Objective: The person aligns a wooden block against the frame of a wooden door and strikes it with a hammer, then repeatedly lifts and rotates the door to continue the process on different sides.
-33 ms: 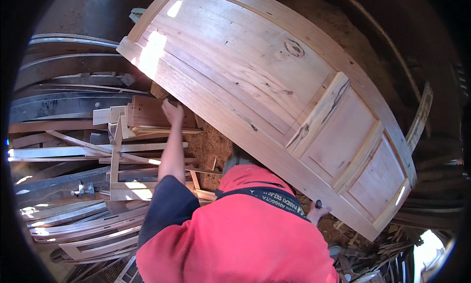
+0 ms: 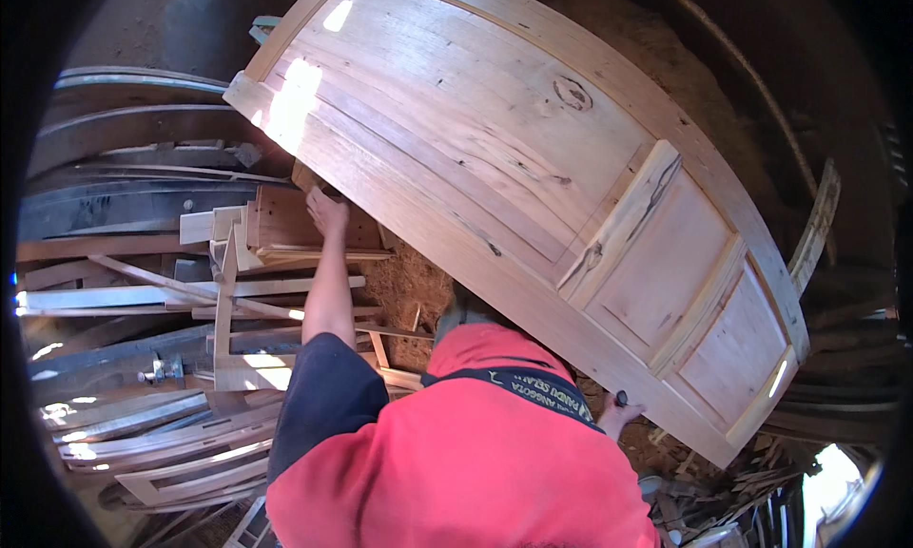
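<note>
A large, pale wooden panelled door lies aslant across the view, its long near edge running from upper left to lower right. My left hand reaches to a small wooden block at that edge, its fingers somewhat apart. Whether the fingertips touch the block is hard to see. By the door's lower right part, my right hand is closed around a tool with a dark, round handle end; the rest of the tool is hidden. A short piece of wood with dark knots crosses the door between two panels.
Next to my left hand stands a reddish-brown wooden box-like piece. Stacked boards and frames fill the left side, with a metal clamp among them. Sawdust covers the ground by the door. Wood scraps lie at lower right.
My left hand has shifted slightly left and its fingers look a little less curled. My right hand stays on the dark-handled tool, and the door looks almost unmoved.
</note>
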Demonstrator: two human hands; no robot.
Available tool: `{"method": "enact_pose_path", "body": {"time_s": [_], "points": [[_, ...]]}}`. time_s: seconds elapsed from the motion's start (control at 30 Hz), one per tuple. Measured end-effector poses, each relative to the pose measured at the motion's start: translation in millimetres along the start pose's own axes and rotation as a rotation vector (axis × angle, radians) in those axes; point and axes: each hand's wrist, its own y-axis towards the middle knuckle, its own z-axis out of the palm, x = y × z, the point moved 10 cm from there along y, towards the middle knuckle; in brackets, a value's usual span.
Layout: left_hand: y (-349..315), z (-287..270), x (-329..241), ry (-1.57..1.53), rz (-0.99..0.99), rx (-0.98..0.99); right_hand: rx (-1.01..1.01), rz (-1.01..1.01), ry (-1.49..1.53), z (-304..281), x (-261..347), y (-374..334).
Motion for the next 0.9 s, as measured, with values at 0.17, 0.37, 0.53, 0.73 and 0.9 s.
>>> {"method": "enact_pose_path", "body": {"time_s": [0.17, 0.37, 0.53, 0.73, 0.9], "points": [[189.7, 35.4, 91.8, 0.355, 0.236, -0.003, -0.023, 0.156, -0.22, 37.8, -9.1, -20.2], [190.6, 85.7, 54.6, 0.685, 0.48, 0.19, 0.03, 0.052, 0.051, 34.0, 5.6, -32.7], [55.7, -12.0, 69.2, 0.15, 0.074, -0.024, 0.118, 0.059, 0.074, 44.6, -5.8, -42.3], [-99.4, -68.0, 113.9, -0.277, -0.224, 0.075, 0.086, 0.106, 0.14, 31.4, -57.7, -8.1], [-182.8, -99.4, 75.5, -0.207, -0.254, -0.148, 0.213, 0.002, 0.096, 33.9, -57.5, 3.3]]}}
